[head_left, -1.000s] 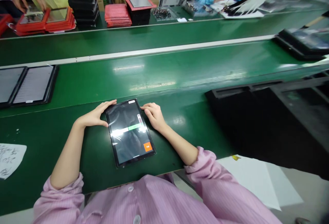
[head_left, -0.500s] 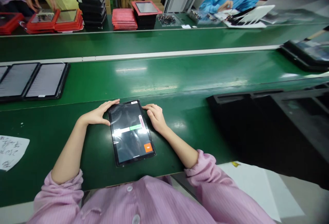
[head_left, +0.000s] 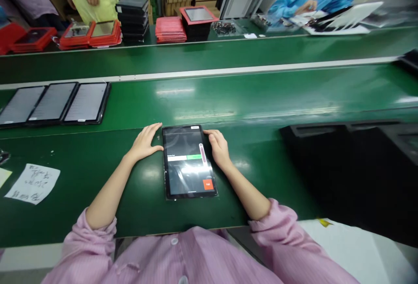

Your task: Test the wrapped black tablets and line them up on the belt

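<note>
A black tablet (head_left: 183, 142) lies flat on the green bench, its screen lit with a white and green bar, a small slider and an orange-red square near the lower right. My left hand (head_left: 145, 142) rests at its upper left edge, thumb and fingers spread apart, the thumb touching the side. At the upper right edge is my right hand (head_left: 219, 145), its index finger reaching to the tablet and the other fingers curled. Neither hand is gripped round the tablet. Clear film shows along the tablet's lower edge.
Several tablets (head_left: 85, 102) lie at the left on the green belt. A handwritten paper (head_left: 33, 182) is nearer left. Black foam (head_left: 346, 166) covers the right side. Across the belt are red stacks (head_left: 170, 30), black stacks (head_left: 132, 16) and other people, one in a blue sleeve (head_left: 287, 1).
The view has shifted left, so most things appear further right. The tablet now sits straighter, its tilt reduced, with both hands still beside it. The yellow-clad person's hands have moved off the red trays.
</note>
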### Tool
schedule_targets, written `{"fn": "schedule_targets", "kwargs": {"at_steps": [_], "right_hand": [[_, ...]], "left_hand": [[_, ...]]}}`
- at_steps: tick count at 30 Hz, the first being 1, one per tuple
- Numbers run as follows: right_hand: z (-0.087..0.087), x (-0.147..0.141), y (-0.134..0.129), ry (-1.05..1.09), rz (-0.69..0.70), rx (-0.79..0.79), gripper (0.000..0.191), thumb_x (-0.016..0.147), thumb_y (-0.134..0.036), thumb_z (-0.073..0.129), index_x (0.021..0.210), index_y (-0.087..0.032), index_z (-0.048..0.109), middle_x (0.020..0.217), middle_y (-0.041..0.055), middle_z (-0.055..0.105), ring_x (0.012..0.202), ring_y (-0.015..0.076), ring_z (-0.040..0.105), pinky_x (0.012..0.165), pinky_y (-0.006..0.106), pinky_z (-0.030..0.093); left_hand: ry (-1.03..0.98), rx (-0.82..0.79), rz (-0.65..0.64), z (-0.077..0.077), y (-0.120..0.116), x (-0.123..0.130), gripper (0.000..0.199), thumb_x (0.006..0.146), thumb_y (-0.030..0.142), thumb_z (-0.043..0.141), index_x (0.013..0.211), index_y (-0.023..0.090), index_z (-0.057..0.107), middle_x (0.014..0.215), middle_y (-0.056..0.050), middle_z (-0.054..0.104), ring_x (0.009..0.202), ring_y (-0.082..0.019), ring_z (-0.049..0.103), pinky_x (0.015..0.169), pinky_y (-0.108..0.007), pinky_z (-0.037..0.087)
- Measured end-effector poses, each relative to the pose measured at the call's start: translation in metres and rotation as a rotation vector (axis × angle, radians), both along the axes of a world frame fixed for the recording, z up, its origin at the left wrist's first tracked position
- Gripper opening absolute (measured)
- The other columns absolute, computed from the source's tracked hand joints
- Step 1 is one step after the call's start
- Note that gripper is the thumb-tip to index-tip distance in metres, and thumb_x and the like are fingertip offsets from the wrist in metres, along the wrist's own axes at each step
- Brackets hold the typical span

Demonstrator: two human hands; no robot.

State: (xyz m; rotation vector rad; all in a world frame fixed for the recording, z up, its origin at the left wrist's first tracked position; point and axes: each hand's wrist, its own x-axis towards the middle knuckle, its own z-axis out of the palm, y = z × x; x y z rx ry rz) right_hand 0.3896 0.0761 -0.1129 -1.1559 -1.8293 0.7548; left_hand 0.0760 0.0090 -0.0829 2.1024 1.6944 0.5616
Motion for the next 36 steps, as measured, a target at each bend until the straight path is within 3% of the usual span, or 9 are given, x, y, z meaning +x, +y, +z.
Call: {"fn": "schedule_targets", "kwargs": {"at_steps": [8,10,13,15,17,20,24,27,36], "right_hand": [[0.000,0.002,0.006,-0.066,-0.083,0.008,0.049,0.102,-0.051,0.033,0.101,-0.025,0.074,0.105,0.0078,0.070,0.104,0.0283,0.060,0.097,0.048,0.043],[0.001,0.003,0.007,-0.088,-0.091,0.008,0.050,0.102,-0.050,0.031,0.100,-0.026,0.075,0.105,0.0070,0.069,0.105,0.0280,0.060,0.098,0.048,0.042],[0.000,0.005,0.009,-0.097,-0.094,0.007,0.049,0.102,-0.050,0.031,0.099,-0.028,0.075,0.105,0.0064,0.069,0.104,0.0281,0.060,0.098,0.049,0.042],[-0.001,0.006,0.010,-0.093,-0.094,0.014,0.049,0.101,-0.050,0.033,0.099,-0.027,0.076,0.105,0.0069,0.069,0.103,0.0288,0.060,0.097,0.049,0.042],[-0.003,0.007,0.011,-0.087,-0.091,0.025,0.048,0.101,-0.049,0.033,0.098,-0.027,0.076,0.104,0.0080,0.070,0.102,0.0297,0.060,0.096,0.050,0.042],[-0.007,0.008,0.013,-0.090,-0.095,0.043,0.048,0.100,-0.048,0.034,0.101,-0.027,0.076,0.104,0.0090,0.070,0.102,0.0307,0.060,0.096,0.051,0.041],[-0.011,0.004,0.023,-0.150,-0.117,0.050,0.049,0.101,-0.049,0.031,0.111,-0.029,0.075,0.106,0.0087,0.071,0.102,0.0311,0.060,0.097,0.053,0.040],[-0.013,-0.005,0.044,-0.184,-0.134,0.047,0.051,0.101,-0.051,0.030,0.115,-0.030,0.074,0.110,0.0075,0.072,0.104,0.0308,0.061,0.097,0.052,0.040],[-0.004,-0.047,0.132,-0.126,-0.043,-0.038,0.054,0.103,-0.056,0.026,0.127,-0.029,0.066,0.113,0.0057,0.074,0.101,0.0257,0.066,0.089,0.042,0.049]], "left_hand": [[0.020,0.237,0.160,-0.007,-0.050,0.043,0.053,0.099,0.048,0.049,0.145,0.021,0.044,0.143,-0.017,0.052,0.136,-0.031,0.044,0.112,-0.048,0.035],[-0.004,0.291,0.020,-0.011,-0.073,0.059,0.059,0.097,0.060,0.046,0.141,0.021,0.049,0.141,-0.017,0.054,0.135,-0.032,0.045,0.112,-0.050,0.033],[0.034,0.329,-0.364,-0.019,-0.103,0.080,0.072,0.087,0.075,0.050,0.139,0.027,0.054,0.138,-0.014,0.059,0.129,-0.032,0.050,0.115,-0.051,0.029],[0.074,0.352,-0.572,-0.025,-0.114,0.090,0.059,0.089,0.068,0.055,0.138,0.036,0.055,0.136,-0.006,0.063,0.125,-0.027,0.054,0.116,-0.047,0.027],[0.115,0.393,-0.617,-0.030,-0.119,0.096,0.043,0.094,0.049,0.058,0.137,0.044,0.055,0.136,0.001,0.065,0.122,-0.020,0.056,0.116,-0.042,0.028],[0.171,0.444,-0.463,-0.035,-0.119,0.098,0.043,0.097,0.034,0.057,0.138,0.047,0.053,0.134,0.003,0.066,0.120,-0.019,0.056,0.113,-0.043,0.029],[0.211,0.402,-0.309,-0.035,-0.110,0.098,0.044,0.097,0.037,0.058,0.139,0.049,0.051,0.132,0.001,0.067,0.116,-0.022,0.057,0.110,-0.047,0.030],[0.234,0.395,-0.122,-0.029,-0.097,0.097,0.049,0.092,0.046,0.063,0.140,0.040,0.053,0.136,-0.008,0.062,0.123,-0.030,0.053,0.111,-0.055,0.026],[0.139,0.374,0.322,-0.018,-0.010,0.085,0.086,0.074,0.060,0.077,0.146,0.027,0.044,0.148,-0.023,0.042,0.137,-0.045,0.038,0.114,-0.071,0.012]]}}
